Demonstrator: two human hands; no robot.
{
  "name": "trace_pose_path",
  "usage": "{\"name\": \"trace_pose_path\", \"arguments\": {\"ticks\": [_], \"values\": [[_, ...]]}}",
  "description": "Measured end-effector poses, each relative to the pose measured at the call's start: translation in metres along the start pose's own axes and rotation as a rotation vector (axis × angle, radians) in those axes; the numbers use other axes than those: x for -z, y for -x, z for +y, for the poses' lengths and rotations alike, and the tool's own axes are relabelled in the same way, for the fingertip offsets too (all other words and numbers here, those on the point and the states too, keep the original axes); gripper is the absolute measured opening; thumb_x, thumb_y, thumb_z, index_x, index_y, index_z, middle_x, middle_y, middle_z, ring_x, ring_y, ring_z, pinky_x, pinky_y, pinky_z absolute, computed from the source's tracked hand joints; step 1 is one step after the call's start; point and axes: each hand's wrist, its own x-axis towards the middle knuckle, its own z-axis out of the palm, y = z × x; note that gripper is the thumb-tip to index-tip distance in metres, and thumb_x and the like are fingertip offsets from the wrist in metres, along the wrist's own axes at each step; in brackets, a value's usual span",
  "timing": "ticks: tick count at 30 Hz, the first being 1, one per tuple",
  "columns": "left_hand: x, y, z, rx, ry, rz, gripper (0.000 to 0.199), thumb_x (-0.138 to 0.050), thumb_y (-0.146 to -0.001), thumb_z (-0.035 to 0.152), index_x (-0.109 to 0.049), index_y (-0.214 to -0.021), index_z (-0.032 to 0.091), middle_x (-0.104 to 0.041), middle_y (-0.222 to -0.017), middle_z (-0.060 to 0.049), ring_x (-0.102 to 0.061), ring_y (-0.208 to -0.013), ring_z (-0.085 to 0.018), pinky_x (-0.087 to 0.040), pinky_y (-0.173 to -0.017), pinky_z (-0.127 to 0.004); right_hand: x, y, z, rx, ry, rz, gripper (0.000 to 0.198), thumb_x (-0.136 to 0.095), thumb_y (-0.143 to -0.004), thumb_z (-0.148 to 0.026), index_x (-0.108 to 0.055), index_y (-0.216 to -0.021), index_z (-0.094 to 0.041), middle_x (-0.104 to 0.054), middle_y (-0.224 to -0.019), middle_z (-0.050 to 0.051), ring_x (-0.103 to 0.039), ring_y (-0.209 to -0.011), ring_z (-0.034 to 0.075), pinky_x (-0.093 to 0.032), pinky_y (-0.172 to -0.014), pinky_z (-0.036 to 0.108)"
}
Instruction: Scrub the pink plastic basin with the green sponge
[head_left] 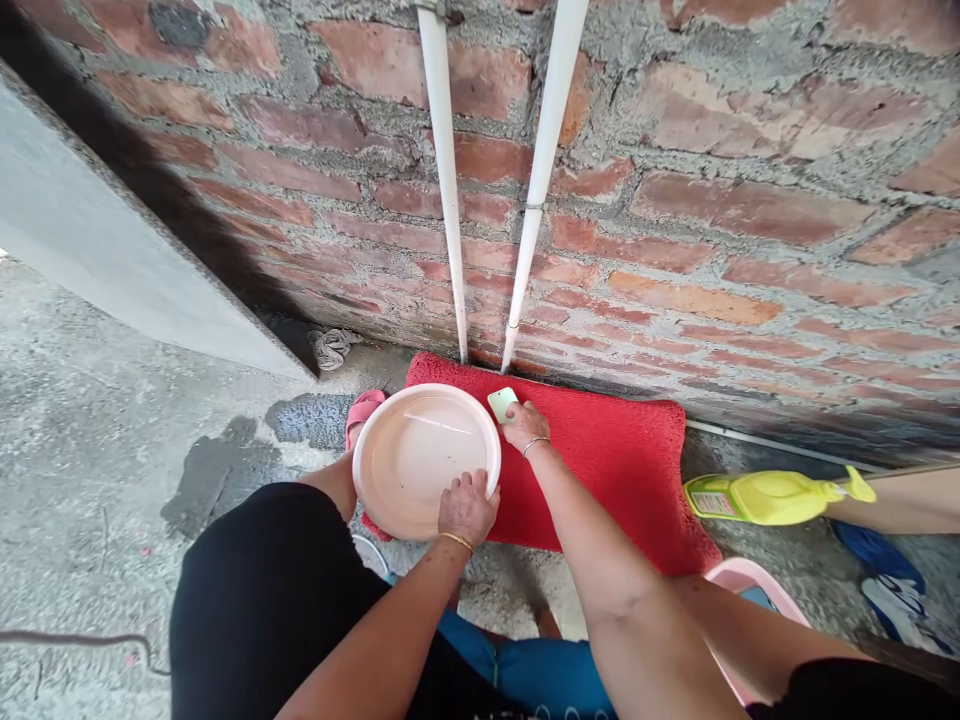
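My left hand (469, 508), with a gold-coloured bangle at the wrist, is closed over the near right rim of a pale pink basin (397, 450). Shallow water seems to lie in the basin, which rests partly over the left end of a red mat (600, 450). Just right of the basin, my right hand (526, 428) grips a small pale green flat piece with rounded corners (501, 404) above the mat. Its underside is hidden, so I cannot tell its exact kind.
Behind the mat rises a brick wall (487, 160) with two white pipes (529, 210). A yellow pump bottle (780, 497) lies to the right, near a pink tub (739, 572) and shoes (896, 600). A grey slab (135, 220) leans at left; a crumpled rag (332, 348) is by the wall.
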Motion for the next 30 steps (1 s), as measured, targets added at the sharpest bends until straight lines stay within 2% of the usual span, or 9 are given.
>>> {"name": "trace_pose_path", "arguments": {"ticks": [4,8,12,14,16,18,20,27,30], "values": [[0.003,0.0,0.001,0.008,0.004,-0.027,0.038,-0.037,-0.087,0.047,-0.052,-0.111,0.022,-0.057,-0.096,-0.01,-0.053,-0.092,-0.024,-0.04,-0.074,-0.035,0.014,0.002,0.044,-0.082,0.029,0.022,0.039,-0.066,-0.065,-0.049,-0.06,-0.096,-0.027,-0.05,-0.097,0.002,-0.055,-0.083,0.017,-0.04,-0.072,0.027],[0.006,0.0,0.003,0.023,0.006,-0.046,0.037,-0.037,-0.087,0.047,-0.053,-0.111,0.023,-0.057,-0.096,-0.009,-0.053,-0.092,-0.023,-0.04,-0.075,-0.035,0.038,0.019,0.115,-0.249,0.031,0.075,0.041,-0.063,-0.067,-0.053,-0.059,-0.098,-0.026,-0.051,-0.098,0.003,-0.056,-0.085,0.018,-0.041,-0.074,0.029],[0.007,0.0,0.003,0.027,-0.002,-0.036,0.037,-0.037,-0.087,0.046,-0.053,-0.11,0.023,-0.057,-0.096,-0.009,-0.054,-0.09,-0.022,-0.04,-0.074,-0.034,0.063,0.044,0.185,-0.466,0.0,0.096,0.044,-0.06,-0.07,-0.054,-0.058,-0.101,-0.022,-0.052,-0.102,0.009,-0.057,-0.09,0.022,-0.041,-0.078,0.033],[0.007,0.0,0.004,0.028,-0.005,-0.027,0.036,-0.038,-0.086,0.046,-0.053,-0.109,0.022,-0.058,-0.095,-0.009,-0.054,-0.09,-0.023,-0.04,-0.074,-0.034,0.072,0.055,0.207,-0.585,-0.024,0.1,0.047,-0.06,-0.069,-0.055,-0.058,-0.101,-0.021,-0.052,-0.103,0.012,-0.057,-0.092,0.024,-0.041,-0.078,0.035],[0.007,0.0,0.004,0.024,-0.006,-0.02,0.036,-0.038,-0.086,0.046,-0.053,-0.109,0.022,-0.058,-0.095,-0.009,-0.054,-0.09,-0.023,-0.04,-0.073,-0.035,0.076,0.061,0.215,-0.659,-0.045,0.12,0.049,-0.06,-0.068,-0.056,-0.058,-0.102,-0.021,-0.053,-0.103,0.013,-0.057,-0.093,0.026,-0.042,-0.079,0.037],[0.007,0.001,0.004,0.022,-0.005,-0.021,0.036,-0.037,-0.087,0.046,-0.053,-0.109,0.022,-0.057,-0.095,-0.009,-0.054,-0.09,-0.023,-0.04,-0.073,-0.035,0.073,0.06,0.205,-0.642,-0.056,0.145,0.049,-0.059,-0.068,-0.056,-0.058,-0.103,-0.022,-0.053,-0.103,0.013,-0.056,-0.095,0.025,-0.041,-0.08,0.036],[0.008,0.001,0.004,0.027,-0.001,-0.031,0.036,-0.037,-0.087,0.046,-0.053,-0.109,0.022,-0.057,-0.096,-0.009,-0.054,-0.091,-0.023,-0.04,-0.074,-0.034,0.066,0.053,0.18,-0.55,-0.062,0.156,0.047,-0.06,-0.069,-0.055,-0.057,-0.103,-0.023,-0.052,-0.103,0.011,-0.056,-0.094,0.023,-0.041,-0.08,0.034],[0.004,0.001,0.003,0.025,0.003,-0.025,0.038,-0.035,-0.087,0.047,-0.053,-0.11,0.023,-0.056,-0.096,-0.009,-0.053,-0.09,-0.023,-0.039,-0.075,-0.035,0.027,0.005,0.041,-0.106,-0.038,0.108,0.041,-0.065,-0.066,-0.052,-0.059,-0.098,-0.028,-0.051,-0.097,0.002,-0.055,-0.082,0.017,-0.04,-0.076,0.027],[0.001,0.0,0.002,0.016,0.001,-0.017,0.037,-0.035,-0.087,0.047,-0.053,-0.11,0.022,-0.056,-0.095,-0.009,-0.053,-0.09,-0.023,-0.039,-0.075,-0.035,0.017,-0.01,-0.001,0.022,-0.01,0.054,0.037,-0.066,-0.066,-0.046,-0.06,-0.097,-0.027,-0.05,-0.097,0.003,-0.054,-0.082,0.017,-0.039,-0.076,0.028]]}}
